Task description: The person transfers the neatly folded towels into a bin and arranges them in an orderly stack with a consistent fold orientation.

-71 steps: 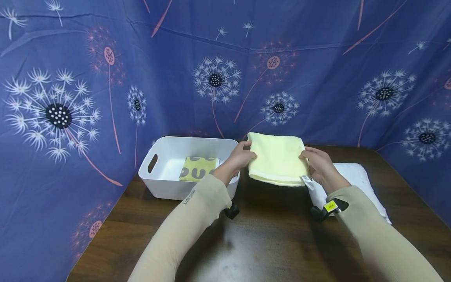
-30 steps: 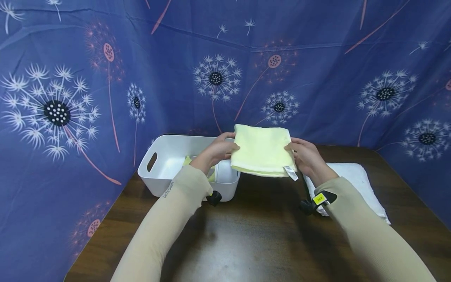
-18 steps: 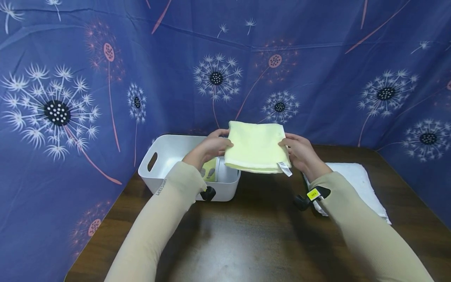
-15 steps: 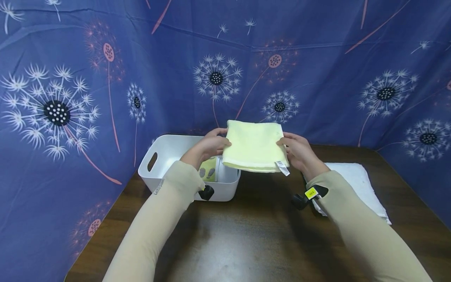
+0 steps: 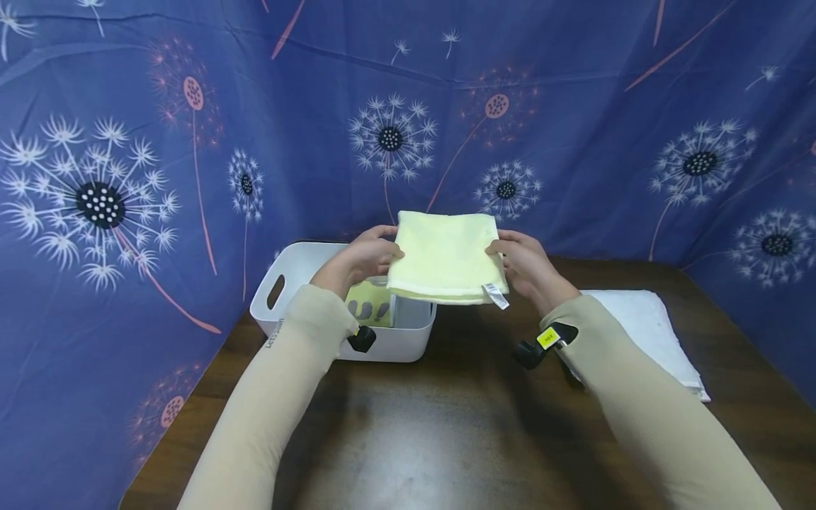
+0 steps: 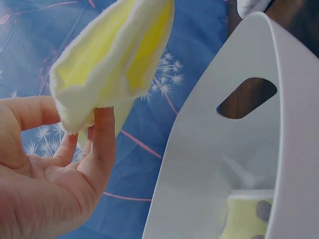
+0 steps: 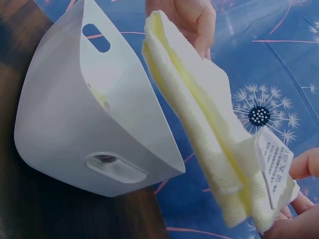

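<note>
A folded pale-yellow towel hangs in the air above the right end of a white plastic bin. My left hand pinches its left edge, thumb on top. At the opposite edge my right hand pinches it too, beside a white care tag. The right wrist view shows the towel edge-on, its layers stacked and its tag printed. In the left wrist view the fingers of my left hand lie under the towel's corner. A yellow-green cloth with grey shapes lies inside the bin, partly hidden.
A folded white towel lies on the right of the dark wooden table. My right sleeve partly covers it. Behind stands a blue dandelion-print curtain. The bin's left wall has an oval handle hole.
Both hands have carried the yellow towel leftward and slightly up, from right of the bin to above its right end. Both keep their grip.
</note>
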A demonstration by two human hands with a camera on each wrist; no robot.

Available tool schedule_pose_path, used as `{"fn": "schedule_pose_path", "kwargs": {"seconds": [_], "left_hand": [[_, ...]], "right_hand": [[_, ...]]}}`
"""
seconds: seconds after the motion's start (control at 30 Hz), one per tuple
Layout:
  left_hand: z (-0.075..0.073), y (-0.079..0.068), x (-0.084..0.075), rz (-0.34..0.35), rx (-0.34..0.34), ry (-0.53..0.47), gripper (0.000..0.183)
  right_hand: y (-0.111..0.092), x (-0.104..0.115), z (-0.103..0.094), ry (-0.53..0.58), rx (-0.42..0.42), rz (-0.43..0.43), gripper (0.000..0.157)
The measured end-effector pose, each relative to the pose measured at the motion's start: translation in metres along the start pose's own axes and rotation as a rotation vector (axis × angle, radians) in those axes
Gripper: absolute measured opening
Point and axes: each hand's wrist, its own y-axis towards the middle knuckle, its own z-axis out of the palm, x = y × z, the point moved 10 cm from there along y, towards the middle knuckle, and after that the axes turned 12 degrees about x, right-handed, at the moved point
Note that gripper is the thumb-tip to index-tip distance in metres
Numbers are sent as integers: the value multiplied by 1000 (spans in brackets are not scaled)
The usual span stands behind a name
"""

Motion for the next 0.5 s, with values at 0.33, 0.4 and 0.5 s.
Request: {"fn": "schedule_pose_path", "kwargs": {"seconds": [0.33, 0.4, 0.5], "left_hand": [[-13, -3, 0, -20, 5, 40, 63], [-16, -3, 1, -23, 7, 43, 62], [-22, -5, 3, -35, 7, 46, 63]], "right_hand": [[8, 1, 13, 11, 7, 5, 57], [9, 1, 16, 14, 10, 6, 57], [11, 1, 21, 11, 11, 8, 57]]}}
